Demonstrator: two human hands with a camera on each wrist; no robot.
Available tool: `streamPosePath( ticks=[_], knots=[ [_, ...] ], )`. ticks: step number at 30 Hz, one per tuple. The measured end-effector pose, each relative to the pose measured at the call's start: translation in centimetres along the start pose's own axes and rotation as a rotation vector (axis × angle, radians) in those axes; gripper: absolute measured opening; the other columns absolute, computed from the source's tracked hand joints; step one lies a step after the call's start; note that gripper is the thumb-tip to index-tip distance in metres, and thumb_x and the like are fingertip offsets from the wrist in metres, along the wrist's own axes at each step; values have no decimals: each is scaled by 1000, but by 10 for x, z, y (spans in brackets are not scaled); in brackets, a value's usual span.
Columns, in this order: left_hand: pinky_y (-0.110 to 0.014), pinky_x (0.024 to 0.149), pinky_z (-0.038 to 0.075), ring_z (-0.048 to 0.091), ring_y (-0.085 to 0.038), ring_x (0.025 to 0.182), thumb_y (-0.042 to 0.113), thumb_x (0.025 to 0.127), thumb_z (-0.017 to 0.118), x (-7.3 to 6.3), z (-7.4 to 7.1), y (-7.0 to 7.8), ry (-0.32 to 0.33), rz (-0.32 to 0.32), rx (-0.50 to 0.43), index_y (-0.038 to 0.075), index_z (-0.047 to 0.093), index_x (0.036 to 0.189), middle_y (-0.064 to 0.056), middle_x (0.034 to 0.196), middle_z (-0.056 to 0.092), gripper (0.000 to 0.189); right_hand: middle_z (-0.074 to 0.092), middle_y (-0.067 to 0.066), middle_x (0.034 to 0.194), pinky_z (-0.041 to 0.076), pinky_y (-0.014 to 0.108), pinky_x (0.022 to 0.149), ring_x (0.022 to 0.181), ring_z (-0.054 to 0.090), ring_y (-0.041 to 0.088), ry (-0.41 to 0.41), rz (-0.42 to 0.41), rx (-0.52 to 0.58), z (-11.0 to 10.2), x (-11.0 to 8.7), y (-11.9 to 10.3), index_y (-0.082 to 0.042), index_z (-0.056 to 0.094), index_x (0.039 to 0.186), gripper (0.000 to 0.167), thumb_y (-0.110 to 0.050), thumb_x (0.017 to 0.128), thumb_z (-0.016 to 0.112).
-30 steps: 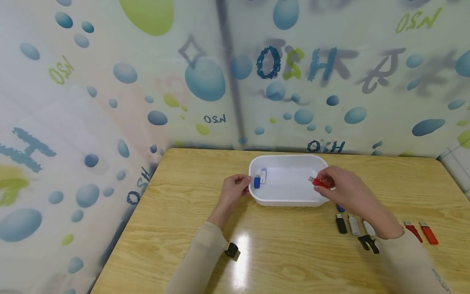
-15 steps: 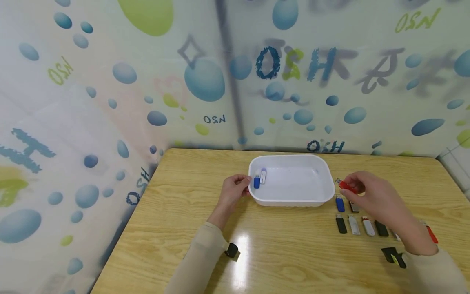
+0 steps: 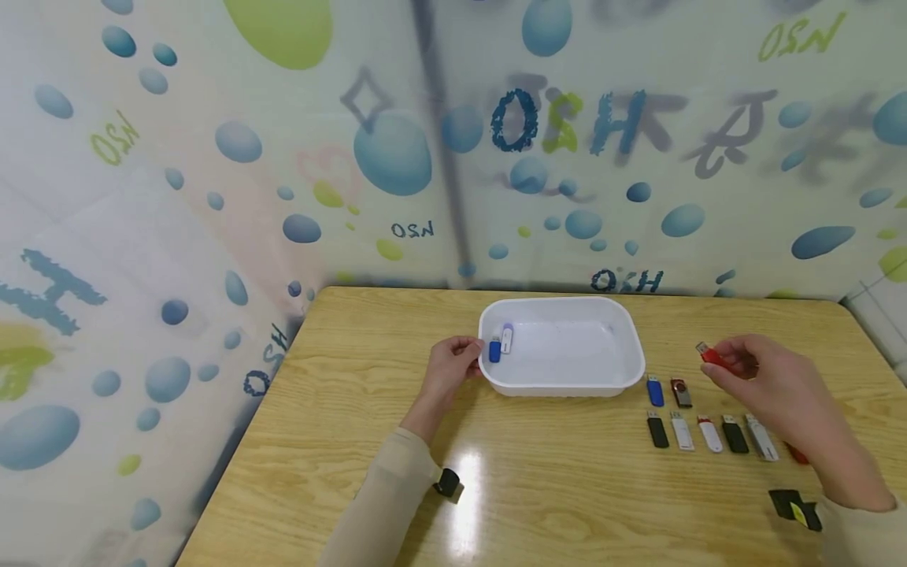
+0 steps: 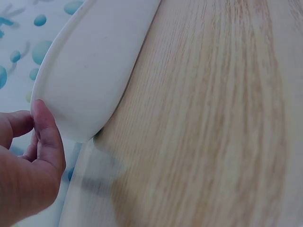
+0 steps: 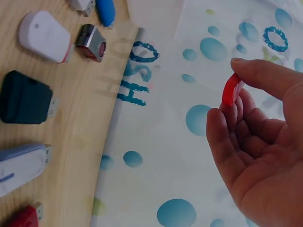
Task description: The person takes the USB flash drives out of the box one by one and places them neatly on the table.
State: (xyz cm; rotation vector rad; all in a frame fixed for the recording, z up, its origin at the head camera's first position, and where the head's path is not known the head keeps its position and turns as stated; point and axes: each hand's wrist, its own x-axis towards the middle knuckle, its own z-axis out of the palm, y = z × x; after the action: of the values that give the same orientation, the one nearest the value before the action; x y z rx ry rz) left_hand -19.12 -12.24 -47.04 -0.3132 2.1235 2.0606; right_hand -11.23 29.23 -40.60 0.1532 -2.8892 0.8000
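Note:
My left hand [image 3: 453, 366] pinches the left end of a white plastic tub [image 3: 560, 390] by its rim, thumb and fingers at the edge in the left wrist view. Inside the tub, at its left end, lie a blue USB stick [image 3: 494, 352] and a white USB stick [image 3: 506, 340]. Well to the tub's right, my right hand [image 3: 775, 386] holds a red USB stick [image 3: 714, 357] above the table, its metal plug pointing left. The right wrist view shows that red stick [image 5: 231, 90] between thumb and fingertips.
Right of the tub, a blue USB stick [image 3: 655, 392] and a swivel one [image 3: 681, 392] lie on the wooden table [image 3: 567, 488]. Several more line up in front, among them a black one [image 3: 658, 431] and a partly hidden red one [image 3: 797, 454]. Behind hangs a bubble-printed sheet [image 3: 397, 260].
My right hand has carried the red USB stick from over the tub's right end rightward, past the rim, uncovering sticks on the table. The left hand stays at the tub.

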Motion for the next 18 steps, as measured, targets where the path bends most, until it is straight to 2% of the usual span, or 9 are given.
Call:
streamPosePath(
  ticks=[8, 10, 15, 18],
  knots=[
    [-30, 71, 60, 64, -17, 79, 15, 104, 64, 1, 0, 0, -10, -11, 18, -7, 65, 122, -27, 108, 68, 29, 69, 10, 88, 45, 30, 59, 73, 60, 19, -14, 74, -34, 3, -4, 14, 6, 65, 109, 39, -30, 97, 75],
    [-32, 73, 61, 64, -18, 79, 13, 104, 63, -5, 0, 7, -13, -7, 28, -9, 64, 122, -28, 108, 68, 28, 68, 12, 88, 46, 31, 59, 73, 60, 20, -17, 90, -38, 4, -5, 17, 7, 64, 109, 40, -30, 98, 74],
    [-26, 69, 60, 64, -17, 78, 11, 103, 64, -4, 0, 5, -10, 6, 12, -9, 65, 119, -23, 102, 69, 26, 68, 13, 88, 46, 31, 58, 72, 60, 20, -47, 128, -37, 6, -7, 22, 7, 63, 109, 42, -32, 100, 72],
    [-24, 66, 59, 65, -16, 78, 13, 103, 65, 1, -1, -2, -7, 4, -1, -7, 66, 119, -19, 99, 69, 25, 69, 13, 89, 45, 31, 57, 72, 60, 19, -67, 146, -22, 9, -8, 25, 7, 62, 110, 43, -34, 100, 70]
  ],
)
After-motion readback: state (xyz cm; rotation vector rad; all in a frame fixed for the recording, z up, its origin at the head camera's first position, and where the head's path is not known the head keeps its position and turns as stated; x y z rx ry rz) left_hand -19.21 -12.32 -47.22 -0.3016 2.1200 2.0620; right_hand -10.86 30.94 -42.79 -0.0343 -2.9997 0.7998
